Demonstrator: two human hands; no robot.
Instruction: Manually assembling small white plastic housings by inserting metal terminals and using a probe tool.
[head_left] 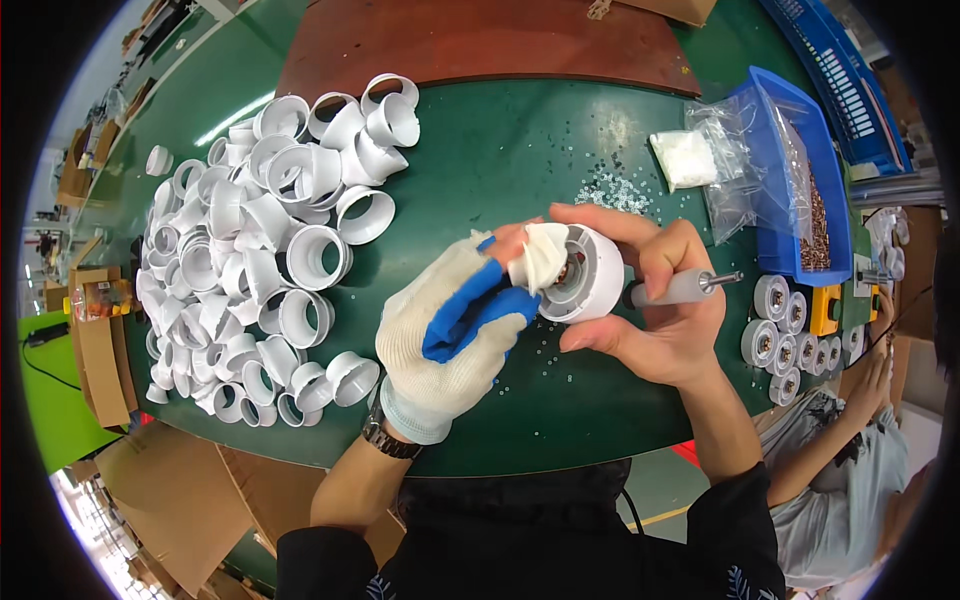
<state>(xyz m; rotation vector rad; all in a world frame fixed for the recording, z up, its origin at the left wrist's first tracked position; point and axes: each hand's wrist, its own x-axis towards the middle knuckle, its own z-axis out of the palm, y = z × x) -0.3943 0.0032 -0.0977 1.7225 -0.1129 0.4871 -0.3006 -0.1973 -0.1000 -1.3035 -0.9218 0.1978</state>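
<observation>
My right hand [670,300], bare, holds a round white plastic housing [598,275] between thumb and forefinger, its hollow side facing left. Coppery bits show inside the housing. A screwdriver [690,288] with a pale handle is tucked through the same hand, its metal tip pointing right. My left hand [450,320] wears a white knit glove with blue coating, and some bare fingertip shows. Its fingers are closed at the housing's open side, next to a crumpled white piece [543,257], perhaps glove fabric. What they pinch is hidden.
Many white plastic pipe-like fittings [320,257] are heaped at left on the green table [480,130]. Tiny clear pieces [615,190] lie scattered beyond my hands. At right are a plastic bag [685,158], a blue bin [835,190] of coppery parts, finished-looking round housings [760,343] and another person's arm [830,440].
</observation>
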